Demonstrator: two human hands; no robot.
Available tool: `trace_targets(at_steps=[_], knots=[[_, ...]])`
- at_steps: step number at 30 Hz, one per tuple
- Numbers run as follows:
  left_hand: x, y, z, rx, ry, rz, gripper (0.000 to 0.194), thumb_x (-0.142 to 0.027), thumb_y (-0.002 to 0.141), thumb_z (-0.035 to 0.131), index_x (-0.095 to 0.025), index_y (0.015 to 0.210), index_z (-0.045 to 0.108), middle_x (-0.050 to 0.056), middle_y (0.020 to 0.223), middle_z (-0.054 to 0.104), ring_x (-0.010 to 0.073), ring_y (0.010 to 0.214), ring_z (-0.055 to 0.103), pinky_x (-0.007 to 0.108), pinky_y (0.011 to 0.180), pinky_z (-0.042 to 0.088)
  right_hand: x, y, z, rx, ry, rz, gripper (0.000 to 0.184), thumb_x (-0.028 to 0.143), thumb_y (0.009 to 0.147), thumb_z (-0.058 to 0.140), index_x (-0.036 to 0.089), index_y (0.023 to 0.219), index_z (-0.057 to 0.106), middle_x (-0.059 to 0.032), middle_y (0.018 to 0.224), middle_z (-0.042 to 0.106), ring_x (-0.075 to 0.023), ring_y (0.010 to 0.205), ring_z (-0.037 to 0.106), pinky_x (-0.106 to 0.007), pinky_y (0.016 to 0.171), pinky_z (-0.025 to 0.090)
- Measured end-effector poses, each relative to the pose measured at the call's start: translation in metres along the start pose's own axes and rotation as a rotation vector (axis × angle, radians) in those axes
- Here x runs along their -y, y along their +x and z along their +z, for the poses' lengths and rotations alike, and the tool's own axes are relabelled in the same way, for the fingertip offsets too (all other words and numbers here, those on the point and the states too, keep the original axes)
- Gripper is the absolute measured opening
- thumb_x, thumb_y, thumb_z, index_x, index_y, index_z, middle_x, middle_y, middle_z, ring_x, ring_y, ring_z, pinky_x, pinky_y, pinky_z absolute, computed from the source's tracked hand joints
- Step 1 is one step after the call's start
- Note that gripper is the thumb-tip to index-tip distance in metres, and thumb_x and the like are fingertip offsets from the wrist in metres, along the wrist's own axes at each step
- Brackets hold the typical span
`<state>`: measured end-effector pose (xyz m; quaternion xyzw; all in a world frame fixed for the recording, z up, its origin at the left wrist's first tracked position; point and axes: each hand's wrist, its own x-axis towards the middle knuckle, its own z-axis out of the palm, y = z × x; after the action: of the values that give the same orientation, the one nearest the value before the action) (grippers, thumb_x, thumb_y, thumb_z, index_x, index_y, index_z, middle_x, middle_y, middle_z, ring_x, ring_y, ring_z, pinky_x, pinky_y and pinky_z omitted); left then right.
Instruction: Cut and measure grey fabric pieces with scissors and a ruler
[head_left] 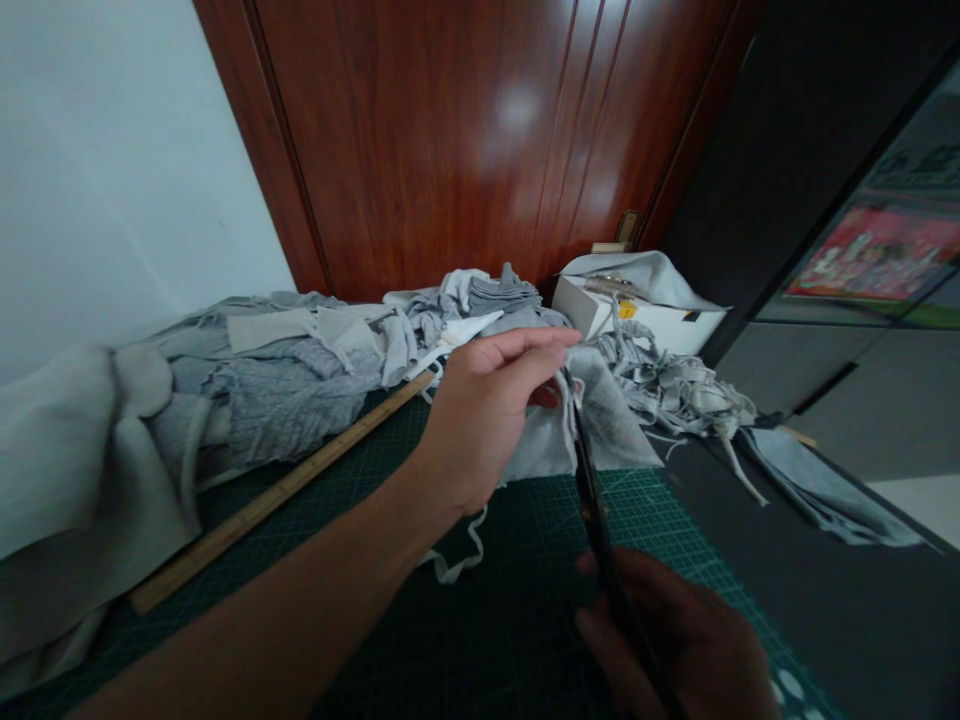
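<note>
My left hand pinches a piece of light grey fabric that hangs above the green cutting mat. Its fingers are closed over the cloth's upper edge. A pair of dark scissors is gripped in my right hand, at the lower right. The blades point away from me and up, with their tips at the fabric close to my left fingers. Part of the handles is hidden by my right hand. A thin white strip lies on the mat below my left wrist.
A wooden ruler lies slantwise on the mat's left. Piled grey and white cloth lines the back and left. Behind on the right stand a white box and tangled fabric scraps; folded grey cloth lies farther right.
</note>
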<state>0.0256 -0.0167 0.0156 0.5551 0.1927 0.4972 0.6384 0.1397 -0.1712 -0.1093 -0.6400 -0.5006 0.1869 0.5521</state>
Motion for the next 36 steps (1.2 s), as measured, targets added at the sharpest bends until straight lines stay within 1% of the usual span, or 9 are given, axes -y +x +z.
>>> trace_targets(at_steps=[5, 9, 15, 19, 23, 27, 29, 33, 36], knots=[[0.001, -0.002, 0.002, -0.038, 0.013, -0.017, 0.019, -0.022, 0.085, 0.078, -0.014, 0.101, 0.08, 0.004, 0.081, 0.071, 0.0133, 0.074, 0.062, 0.028, 0.071, 0.049, 0.0, 0.0, 0.001, 0.007, 0.007, -0.004, 0.018, 0.035, 0.077, 0.076, 0.025, 0.091, 0.082, 0.0035, 0.051, 0.066, -0.0126, 0.037, 0.054, -0.024, 0.036, 0.037], [0.0, -0.007, 0.005, -0.126, -0.006, -0.009, 0.019, -0.019, 0.081, 0.08, -0.014, 0.098, 0.076, 0.001, 0.075, 0.066, 0.0111, 0.068, 0.058, 0.027, 0.066, 0.045, 0.004, -0.001, 0.001, 0.011, 0.027, 0.007, 0.018, 0.035, 0.077, 0.078, 0.025, 0.091, 0.081, 0.0041, 0.051, 0.067, -0.0118, 0.035, 0.053, -0.022, 0.034, 0.035], [0.0, -0.009, 0.001, -0.295, -0.122, -0.019, 0.04, -0.013, 0.075, 0.082, -0.016, 0.111, 0.065, 0.001, 0.079, 0.069, 0.0134, 0.073, 0.065, 0.028, 0.071, 0.048, 0.008, -0.002, 0.001, 0.033, 0.003, 0.005, 0.018, 0.037, 0.078, 0.078, 0.024, 0.09, 0.082, 0.0035, 0.051, 0.067, -0.0126, 0.037, 0.057, -0.021, 0.035, 0.04], [-0.003, -0.01, -0.005, -0.349, -0.14, -0.031, 0.052, -0.003, 0.071, 0.079, -0.015, 0.117, 0.057, -0.005, 0.067, 0.061, 0.0142, 0.07, 0.064, 0.029, 0.071, 0.05, 0.004, -0.001, -0.002, 0.059, -0.032, -0.054, 0.017, 0.034, 0.08, 0.076, 0.024, 0.093, 0.082, 0.0035, 0.052, 0.069, -0.0122, 0.036, 0.06, -0.018, 0.035, 0.043], [-0.009, -0.01, -0.007, -0.349, -0.146, -0.021, 0.06, 0.005, 0.065, 0.07, -0.015, 0.119, 0.053, -0.002, 0.076, 0.065, 0.0165, 0.073, 0.066, 0.033, 0.072, 0.054, -0.003, 0.001, -0.006, 0.179, -0.081, -0.182, 0.02, 0.031, 0.081, 0.078, 0.021, 0.098, 0.082, 0.0023, 0.055, 0.072, -0.0134, 0.037, 0.064, -0.017, 0.036, 0.048], [-0.014, -0.012, -0.007, -0.316, -0.129, -0.007, 0.068, 0.009, 0.059, 0.069, -0.016, 0.121, 0.051, 0.003, 0.09, 0.072, 0.0187, 0.079, 0.069, 0.035, 0.076, 0.055, -0.004, -0.001, -0.004, 0.11, -0.091, -0.171, 0.019, 0.032, 0.084, 0.074, 0.021, 0.099, 0.081, 0.0024, 0.057, 0.071, -0.0136, 0.04, 0.065, -0.018, 0.039, 0.05], [-0.015, -0.013, -0.007, -0.301, -0.144, -0.013, 0.065, 0.006, 0.062, 0.072, -0.016, 0.12, 0.051, 0.002, 0.089, 0.07, 0.0185, 0.08, 0.068, 0.035, 0.076, 0.055, -0.004, 0.0, -0.004, 0.109, -0.106, -0.191, 0.02, 0.032, 0.085, 0.074, 0.02, 0.099, 0.081, 0.0022, 0.058, 0.071, -0.0135, 0.04, 0.065, -0.018, 0.038, 0.05], [-0.016, -0.015, -0.005, -0.25, -0.176, -0.028, 0.054, -0.004, 0.075, 0.08, -0.017, 0.118, 0.052, 0.001, 0.085, 0.068, 0.0167, 0.077, 0.066, 0.032, 0.07, 0.054, -0.005, 0.004, -0.01, 0.2, -0.191, -0.312, 0.019, 0.03, 0.087, 0.076, 0.02, 0.102, 0.08, 0.003, 0.055, 0.07, -0.013, 0.037, 0.064, -0.016, 0.036, 0.049], [-0.016, -0.015, -0.004, -0.248, -0.165, -0.035, 0.053, 0.003, 0.075, 0.077, -0.017, 0.118, 0.052, 0.002, 0.087, 0.069, 0.0171, 0.079, 0.069, 0.031, 0.074, 0.054, -0.006, 0.007, -0.013, 0.212, -0.229, -0.345, 0.019, 0.029, 0.088, 0.075, 0.019, 0.104, 0.079, 0.0027, 0.056, 0.071, -0.0131, 0.037, 0.065, -0.016, 0.036, 0.049]])
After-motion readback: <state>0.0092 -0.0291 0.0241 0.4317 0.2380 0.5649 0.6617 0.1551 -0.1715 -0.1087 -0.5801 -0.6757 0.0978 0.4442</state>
